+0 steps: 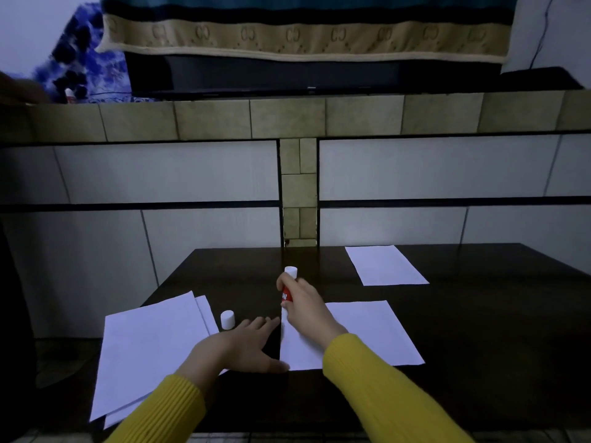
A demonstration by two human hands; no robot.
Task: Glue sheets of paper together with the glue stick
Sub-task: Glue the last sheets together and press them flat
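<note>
My right hand (305,306) grips a red and white glue stick (287,290), tip down on the left edge of a white sheet (367,334) lying in the middle of the dark table (479,314). My left hand (248,343) lies flat with spread fingers on the table, its thumb touching the sheet's lower left corner. The stick's white cap (227,319) stands upright just left of my fingers. A stack of white sheets (150,350) lies at the left, overhanging the table's front edge. Another single sheet (385,264) lies at the far right.
A tiled wall with dark stripes rises right behind the table. Above it runs a tiled ledge (287,116) with a dark flat object under a patterned cloth (303,36). Both my sleeves are yellow.
</note>
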